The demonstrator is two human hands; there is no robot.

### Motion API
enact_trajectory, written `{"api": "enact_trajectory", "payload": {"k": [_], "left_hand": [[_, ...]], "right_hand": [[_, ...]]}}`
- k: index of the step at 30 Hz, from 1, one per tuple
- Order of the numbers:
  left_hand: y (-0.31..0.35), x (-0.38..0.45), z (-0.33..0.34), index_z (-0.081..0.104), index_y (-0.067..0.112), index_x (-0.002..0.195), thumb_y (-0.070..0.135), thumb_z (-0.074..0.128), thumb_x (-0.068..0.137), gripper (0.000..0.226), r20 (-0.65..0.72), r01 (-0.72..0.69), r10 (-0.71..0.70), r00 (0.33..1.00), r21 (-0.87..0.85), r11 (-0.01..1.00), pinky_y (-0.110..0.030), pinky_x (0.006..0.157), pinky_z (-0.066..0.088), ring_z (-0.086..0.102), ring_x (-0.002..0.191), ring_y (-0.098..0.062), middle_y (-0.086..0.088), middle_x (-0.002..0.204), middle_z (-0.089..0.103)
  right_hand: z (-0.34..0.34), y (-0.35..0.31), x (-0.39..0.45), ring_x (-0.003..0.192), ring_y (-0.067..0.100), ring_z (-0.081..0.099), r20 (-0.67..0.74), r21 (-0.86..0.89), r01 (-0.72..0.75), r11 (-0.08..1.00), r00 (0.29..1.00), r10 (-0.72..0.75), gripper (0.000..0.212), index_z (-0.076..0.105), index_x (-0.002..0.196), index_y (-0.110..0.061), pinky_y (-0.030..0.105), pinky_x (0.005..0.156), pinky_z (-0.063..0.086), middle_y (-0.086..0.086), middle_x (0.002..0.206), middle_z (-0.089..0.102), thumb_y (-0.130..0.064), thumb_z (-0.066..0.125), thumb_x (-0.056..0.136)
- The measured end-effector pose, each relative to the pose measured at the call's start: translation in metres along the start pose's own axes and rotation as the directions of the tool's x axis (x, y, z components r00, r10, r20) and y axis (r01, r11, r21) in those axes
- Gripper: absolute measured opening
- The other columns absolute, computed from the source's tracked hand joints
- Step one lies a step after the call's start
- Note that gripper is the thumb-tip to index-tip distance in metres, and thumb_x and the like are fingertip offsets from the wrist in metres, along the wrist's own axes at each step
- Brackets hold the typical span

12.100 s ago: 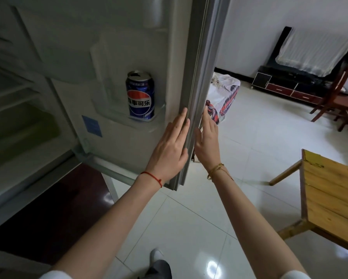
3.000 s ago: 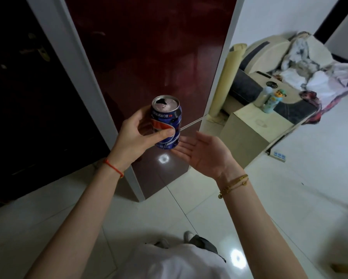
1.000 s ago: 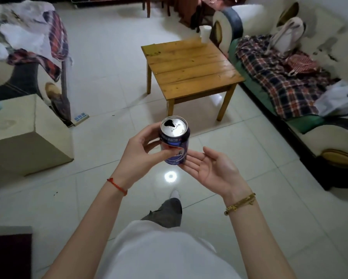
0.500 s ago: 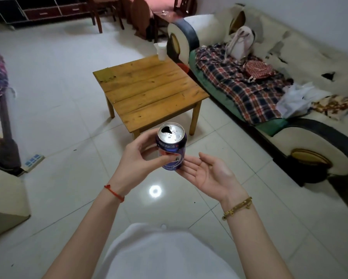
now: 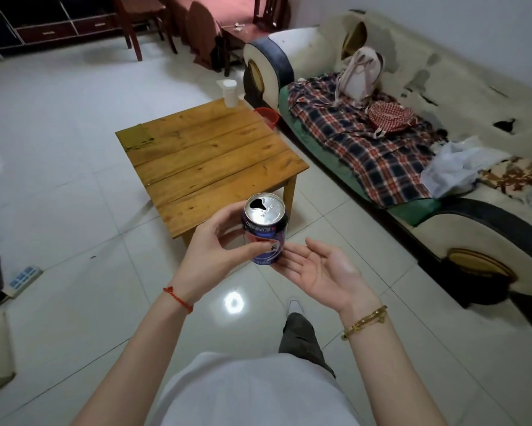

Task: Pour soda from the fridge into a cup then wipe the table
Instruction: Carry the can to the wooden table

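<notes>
You are standing on a glossy white tiled floor (image 5: 74, 302), looking down at your two bare hands near the centre of the frame. Your left hand (image 5: 209, 253), with a thin red string bracelet (image 5: 178, 299) at the wrist, grips an opened blue aluminium soda can (image 5: 266, 230); its fingers (image 5: 224, 215) curl round the far side and the thumb presses across the front label. The can stands upright, its silver top showing the dark drinking hole. Your right hand (image 5: 323, 272), wearing a gold chain bracelet (image 5: 364, 321), lies palm up just beside and below the can, fingers straight and slightly spread, their tips reaching under the can's base; whether they touch it you cannot tell.

Just above the can in the frame is a square, low wooden plank table (image 5: 209, 161). A white plastic cup (image 5: 230, 93) stands upright at the top corner of its surface, well apart from the can. A small red bucket (image 5: 266, 116) sits on the floor beside that corner.

Along the right of the frame runs a worn cream sofa (image 5: 443, 87) covered with a red and blue plaid blanket (image 5: 366, 149), with a pale backpack (image 5: 361, 75) on it. Dark wooden chairs (image 5: 135, 23) stand at the upper left.
</notes>
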State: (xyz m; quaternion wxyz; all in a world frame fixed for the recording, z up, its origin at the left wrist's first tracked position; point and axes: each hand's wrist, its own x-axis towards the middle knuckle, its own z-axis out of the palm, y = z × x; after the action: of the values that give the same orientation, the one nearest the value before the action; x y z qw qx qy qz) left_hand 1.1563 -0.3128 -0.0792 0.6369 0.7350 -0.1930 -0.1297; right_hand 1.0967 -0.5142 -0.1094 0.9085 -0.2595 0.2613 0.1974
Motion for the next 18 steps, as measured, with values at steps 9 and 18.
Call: {"api": "enact_trajectory", "payload": {"k": [9, 18], "left_hand": [[0.013, 0.120, 0.063, 0.061, 0.035, 0.125, 0.031, 0.089, 0.064, 0.068, -0.205, -0.005, 0.003, 0.979, -0.007, 1.000, -0.023, 0.097, 0.051, 0.060, 0.117, -0.001, 0.018, 0.123, 0.066], [0.014, 0.209, 0.092, 0.061, 0.045, 0.121, 0.039, 0.087, 0.062, 0.065, -0.359, 0.030, -0.034, 0.933, -0.017, 0.999, -0.014, 0.092, 0.049, 0.060, 0.118, -0.001, 0.019, 0.123, 0.066]], "right_hand": [[-0.006, -0.156, 0.050, 0.125, 0.042, 0.052, 0.016, -0.133, -0.096, 0.986, 0.995, 0.099, 0.051, 0.039, 0.138, 0.013, 0.049, 0.104, 0.043, 0.032, 0.132, 0.054, -0.022, 0.034, 0.101], [-0.004, -0.258, 0.116, 0.127, 0.042, 0.051, 0.007, -0.237, -0.228, 0.944, 0.972, 0.237, 0.050, 0.040, 0.138, 0.012, 0.049, 0.108, 0.040, 0.032, 0.133, 0.053, -0.023, 0.033, 0.103]]}}
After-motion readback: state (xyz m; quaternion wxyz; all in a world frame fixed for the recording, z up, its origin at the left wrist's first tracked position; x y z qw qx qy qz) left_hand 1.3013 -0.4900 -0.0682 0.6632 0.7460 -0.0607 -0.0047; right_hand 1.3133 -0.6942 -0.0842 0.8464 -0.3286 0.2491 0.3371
